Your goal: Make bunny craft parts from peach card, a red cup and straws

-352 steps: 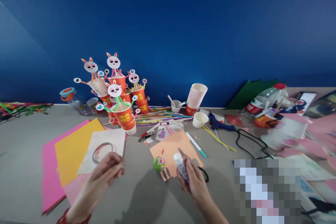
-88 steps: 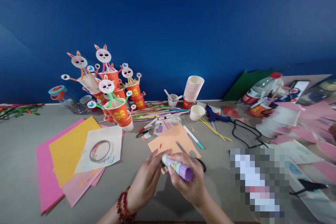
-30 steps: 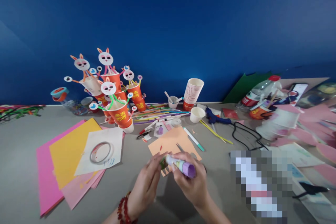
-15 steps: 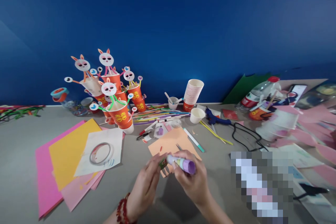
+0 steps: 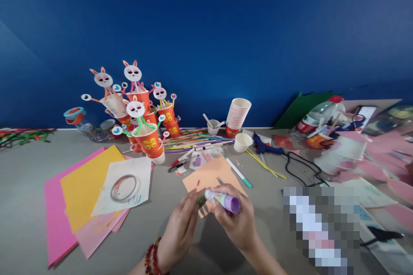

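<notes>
At the left, a tape roll (image 5: 116, 198) lay on a sheet of paper (image 5: 142, 172), itself overlapping a stack of card (image 5: 87, 180). Behind these stood the rabbit cups (image 5: 148, 142) — a jar (image 5: 93, 131) to their left, a cup stack (image 5: 238, 114) well to their right. In the middle, scissors (image 5: 220, 180) lay on a cut sheet (image 5: 209, 172), a marker (image 5: 239, 173) along its right side. Over its near edge, the right hand (image 5: 235, 215) held a tube (image 5: 222, 200) against or beside a small piece (image 5: 200, 200) at the left hand's (image 5: 179, 223) fingertips. Farther right lay a glue gun (image 5: 264, 146).
</notes>
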### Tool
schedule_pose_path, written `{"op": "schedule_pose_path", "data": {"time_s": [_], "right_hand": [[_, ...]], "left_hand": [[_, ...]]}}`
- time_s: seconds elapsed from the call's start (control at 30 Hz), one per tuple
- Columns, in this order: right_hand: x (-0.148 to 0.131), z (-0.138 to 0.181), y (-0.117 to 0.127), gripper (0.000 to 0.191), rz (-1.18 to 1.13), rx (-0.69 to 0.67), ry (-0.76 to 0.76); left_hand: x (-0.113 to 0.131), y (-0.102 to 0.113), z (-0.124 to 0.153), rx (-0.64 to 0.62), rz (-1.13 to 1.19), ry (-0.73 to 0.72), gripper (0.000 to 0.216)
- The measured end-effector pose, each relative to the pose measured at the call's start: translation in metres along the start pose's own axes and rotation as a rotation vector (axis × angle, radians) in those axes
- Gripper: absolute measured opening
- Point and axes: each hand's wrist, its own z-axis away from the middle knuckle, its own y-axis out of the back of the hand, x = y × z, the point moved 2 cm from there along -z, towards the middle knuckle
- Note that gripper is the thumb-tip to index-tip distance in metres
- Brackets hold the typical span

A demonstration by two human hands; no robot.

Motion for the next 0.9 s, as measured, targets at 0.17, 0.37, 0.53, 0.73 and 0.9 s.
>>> {"op": "schedule_pose_path", "data": {"time_s": [0.17,0.37,0.53,0.73,0.9], "right_hand": [[-0.004,0.002,-0.003,0.022,0.003,-0.014,0.048],[-0.004,0.002,-0.005,0.021,0.037,-0.009,0.021],[-0.003,0.0,-0.004,0.021,0.054,-0.005,0.057],[0.013,0.005,0.022,0.017,0.04,0.202,0.002],[0.024,0.01,0.031,0.013,-0.286,0.321,-0.25]], "left_hand": [[0.002,0.0,-0.002,0.018,0.024,-0.026,0.043],[-0.004,-0.001,0.0,0.017,0.054,0.017,0.043],[-0.003,0.0,0.002,0.036,0.092,0.045,0.043],[-0.016,0.003,0.012,0.15,0.134,0.145,0.04],[-0.04,0.002,0.02,0.342,0.292,0.301,0.036]]}}
